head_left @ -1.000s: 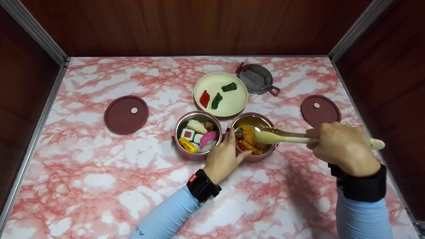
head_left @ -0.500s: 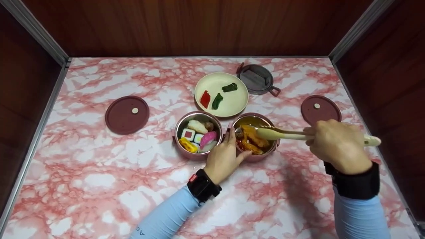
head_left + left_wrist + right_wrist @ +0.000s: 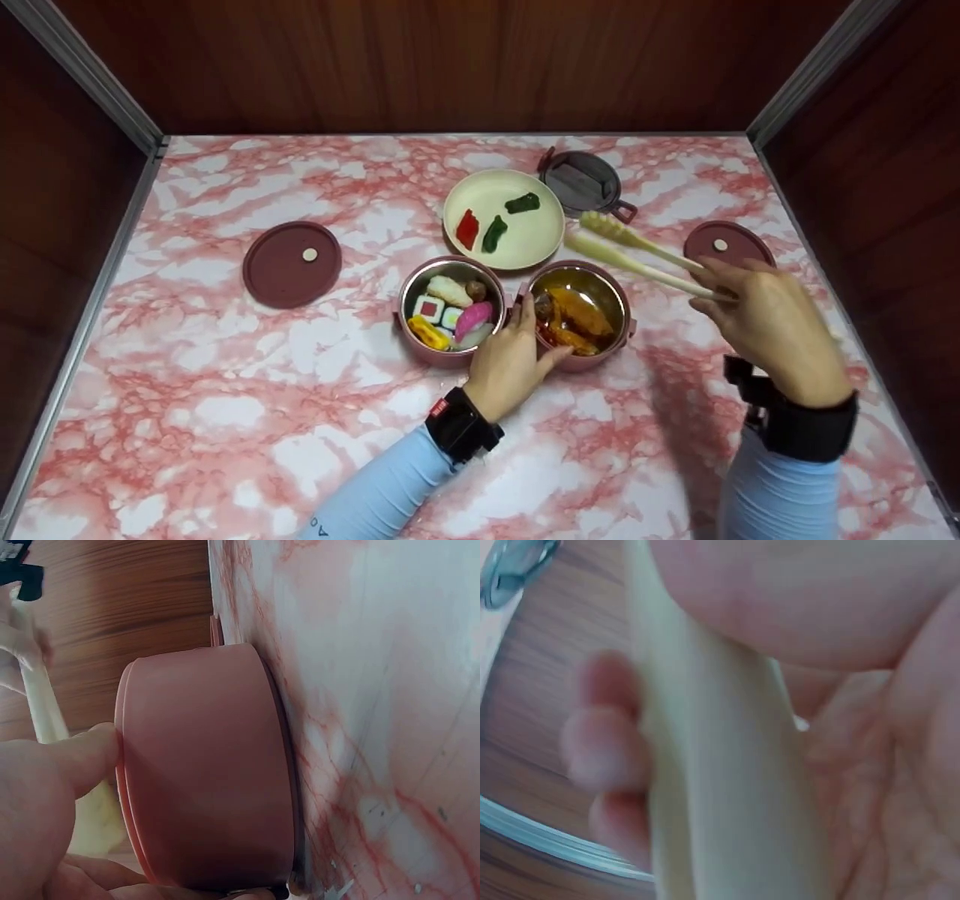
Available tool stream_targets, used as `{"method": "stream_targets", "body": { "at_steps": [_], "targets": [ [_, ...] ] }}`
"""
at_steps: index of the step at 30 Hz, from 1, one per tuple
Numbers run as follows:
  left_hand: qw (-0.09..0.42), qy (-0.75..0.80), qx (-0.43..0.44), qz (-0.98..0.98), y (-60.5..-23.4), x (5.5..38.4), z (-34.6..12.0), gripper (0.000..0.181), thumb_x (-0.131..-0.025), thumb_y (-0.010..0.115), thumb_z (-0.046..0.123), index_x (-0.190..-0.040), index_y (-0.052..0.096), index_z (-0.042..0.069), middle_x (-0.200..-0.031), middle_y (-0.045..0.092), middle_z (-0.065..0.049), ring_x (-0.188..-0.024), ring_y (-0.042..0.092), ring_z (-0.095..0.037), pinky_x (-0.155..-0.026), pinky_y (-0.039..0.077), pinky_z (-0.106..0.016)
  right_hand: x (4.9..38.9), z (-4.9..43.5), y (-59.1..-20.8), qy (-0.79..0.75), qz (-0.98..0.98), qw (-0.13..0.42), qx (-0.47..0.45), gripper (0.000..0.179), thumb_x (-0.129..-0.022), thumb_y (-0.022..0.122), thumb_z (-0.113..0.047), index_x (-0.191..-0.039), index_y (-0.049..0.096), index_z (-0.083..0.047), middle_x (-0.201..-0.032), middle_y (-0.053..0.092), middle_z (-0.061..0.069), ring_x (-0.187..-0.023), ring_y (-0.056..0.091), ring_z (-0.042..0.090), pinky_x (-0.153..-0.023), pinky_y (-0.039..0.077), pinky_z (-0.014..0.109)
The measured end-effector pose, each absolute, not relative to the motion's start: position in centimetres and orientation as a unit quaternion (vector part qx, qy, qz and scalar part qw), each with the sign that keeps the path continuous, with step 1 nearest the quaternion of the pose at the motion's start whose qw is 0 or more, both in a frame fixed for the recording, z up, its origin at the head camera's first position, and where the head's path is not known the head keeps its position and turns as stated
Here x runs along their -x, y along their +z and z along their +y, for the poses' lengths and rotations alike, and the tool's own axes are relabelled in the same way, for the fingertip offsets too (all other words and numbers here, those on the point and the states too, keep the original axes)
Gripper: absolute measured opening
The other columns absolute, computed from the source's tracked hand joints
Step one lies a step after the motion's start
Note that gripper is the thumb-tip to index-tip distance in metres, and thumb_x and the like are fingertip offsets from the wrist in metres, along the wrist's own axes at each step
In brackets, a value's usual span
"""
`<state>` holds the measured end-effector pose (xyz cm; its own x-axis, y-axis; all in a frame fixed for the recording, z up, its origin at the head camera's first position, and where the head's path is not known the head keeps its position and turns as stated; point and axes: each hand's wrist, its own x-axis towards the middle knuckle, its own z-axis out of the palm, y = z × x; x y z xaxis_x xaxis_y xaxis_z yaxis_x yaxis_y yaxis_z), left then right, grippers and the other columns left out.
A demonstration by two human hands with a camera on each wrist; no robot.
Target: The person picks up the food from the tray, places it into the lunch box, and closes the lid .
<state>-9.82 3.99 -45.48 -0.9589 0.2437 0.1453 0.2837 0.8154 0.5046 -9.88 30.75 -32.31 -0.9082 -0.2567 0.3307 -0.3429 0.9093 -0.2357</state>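
My right hand (image 3: pixel 780 322) grips pale yellow tongs (image 3: pixel 637 266), raised over the back right of the right pink pot (image 3: pixel 577 365). Their two arms are spread, with nothing between the tips. Inside that steel-lined pot lie orange-brown toy food pieces (image 3: pixel 585 311). My left hand (image 3: pixel 510 367) holds this pot at its left side, thumb on the near rim and fingers by the side handle. In the left wrist view the thumb (image 3: pixel 94 754) presses the pot's rim. Beside it, the left pink pot (image 3: pixel 439 360) holds several toy sushi pieces (image 3: pixel 472 319).
Behind the pots stands a cream plate (image 3: pixel 536 240) with a red piece (image 3: pixel 467 229) and two dark green pieces (image 3: pixel 495 234). A dark pan-shaped lid (image 3: pixel 581 184) lies beyond it. Maroon lids lie at left (image 3: pixel 281 274) and right (image 3: pixel 731 240). Wooden panels (image 3: pixel 450 67) border the table.
My right hand has lifted the tongs out of the right pot, tips swinging up and back towards the plate, their arms now spread. The left hand keeps its place at the pot.
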Motion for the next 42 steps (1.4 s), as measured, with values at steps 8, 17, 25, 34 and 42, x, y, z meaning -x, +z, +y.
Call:
{"method": "stream_targets", "body": {
  "at_steps": [8,17,25,34,42],
  "targets": [
    [0.034,-0.273,0.139,-0.951,-45.7,9.9,4.1,0.1,-0.087,0.063,0.062,-0.153,0.028,-0.003,-0.145,0.047,-0.023,-0.071,0.067,-0.027,-0.067,0.055,-0.037,12.8,31.6,-36.5,0.207,-0.941,0.214,-0.159,0.038,-0.079,0.083,-0.004,-0.115,0.071,0.002,-0.088,0.065,0.017,-0.074,0.066,0.032,-0.066,0.051,0.035],
    [0.036,-0.281,0.136,-0.95,-45.6,9.6,3.6,0.099,-0.088,0.064,0.061,-0.153,0.028,-0.004,-0.144,0.046,-0.024,-0.076,0.068,-0.03,-0.073,0.056,-0.039,14.9,33.0,-38.7,0.172,-0.958,0.218,-0.077,0.042,-0.085,0.08,-0.022,-0.121,0.07,-0.003,-0.09,0.066,0.024,-0.079,0.061,0.052,-0.055,0.04,0.067],
    [0.039,-0.275,0.137,-0.951,-45.6,9.7,3.7,0.099,-0.088,0.064,0.06,-0.153,0.028,-0.005,-0.144,0.048,-0.024,-0.085,0.07,-0.033,-0.074,0.056,-0.041,16.3,33.3,-40.5,0.183,-0.96,0.204,-0.057,0.033,-0.085,0.079,-0.022,-0.115,0.073,-0.009,-0.096,0.07,0.018,-0.083,0.063,0.049,-0.058,0.04,0.07],
    [0.031,-0.277,0.14,-0.95,-45.8,9.7,3.8,0.1,-0.088,0.063,0.061,-0.153,0.026,-0.005,-0.145,0.045,-0.025,-0.074,0.068,-0.028,-0.066,0.056,-0.037,17.3,33.2,-42.4,0.18,-0.967,0.174,-0.057,0.04,-0.085,0.079,-0.023,-0.122,0.07,-0.009,-0.096,0.07,0.021,-0.081,0.063,0.049,-0.059,0.039,0.071],
    [0.029,-0.277,0.143,-0.95,-45.6,9.8,3.7,0.102,-0.088,0.063,0.062,-0.153,0.025,-0.006,-0.145,0.044,-0.026,-0.064,0.065,-0.023,-0.064,0.056,-0.034,17.9,32.5,-43.2,0.17,-0.963,0.193,-0.08,0.041,-0.082,0.082,-0.021,-0.12,0.071,-0.01,-0.087,0.066,0.017,-0.072,0.063,0.043,-0.053,0.04,0.066]
  ]
}}
